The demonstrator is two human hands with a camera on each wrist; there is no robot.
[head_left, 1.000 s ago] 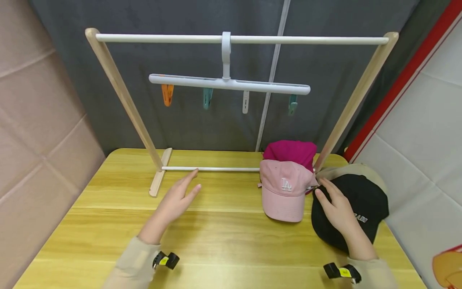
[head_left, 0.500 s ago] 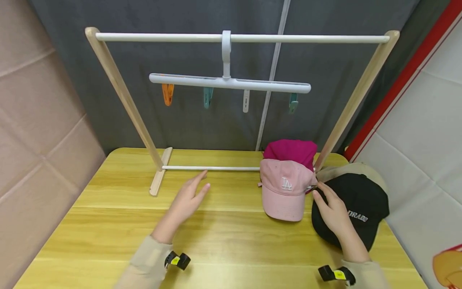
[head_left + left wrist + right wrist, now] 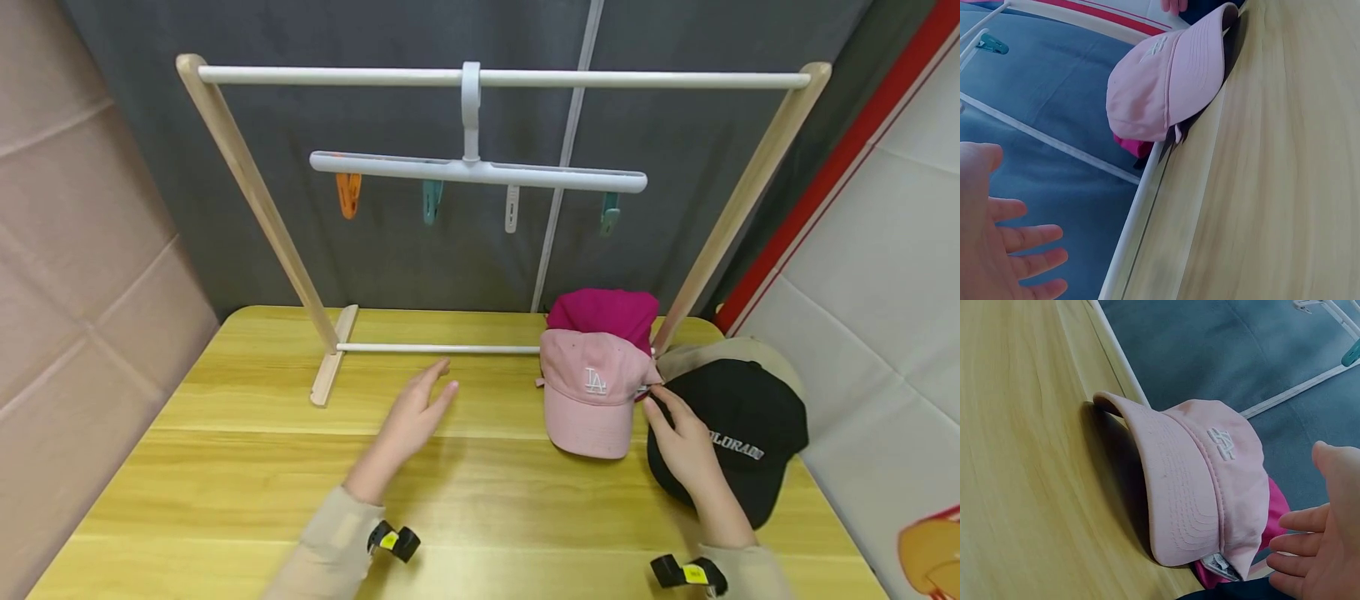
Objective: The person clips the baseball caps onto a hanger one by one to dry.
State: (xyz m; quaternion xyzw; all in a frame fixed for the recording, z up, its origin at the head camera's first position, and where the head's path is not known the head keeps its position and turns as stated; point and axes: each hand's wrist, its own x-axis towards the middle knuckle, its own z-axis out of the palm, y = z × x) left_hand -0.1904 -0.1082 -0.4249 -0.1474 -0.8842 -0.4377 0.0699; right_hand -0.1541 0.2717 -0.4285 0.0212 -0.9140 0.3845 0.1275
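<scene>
A pink baseball cap (image 3: 588, 425) with a white LA logo sits brim-forward on the table, in front of a magenta cap (image 3: 600, 308). My right hand (image 3: 681, 437), fingers extended and holding nothing, is at the pink cap's right side, overlapping a black cap (image 3: 761, 417) lettered COLORADO. Behind the black cap shows part of a beige cap (image 3: 776, 358). Over the middle of the table is my left hand (image 3: 411, 414), its fingers spread and nothing in it. In the right wrist view the right fingers (image 3: 1300, 544) are beside the pink cap's crown.
A wooden rack with a white top bar (image 3: 337, 77) stands at the back. From it hangs a white hanger (image 3: 405, 167) with several clips, among them an orange clip (image 3: 348, 196). A low white rod (image 3: 450, 349) joins the rack's feet just above the table (image 3: 225, 467).
My left hand has moved right, toward the pink cap. My right hand has shifted slightly left, uncovering more of the black cap's lettering. The caps stay where they were.
</scene>
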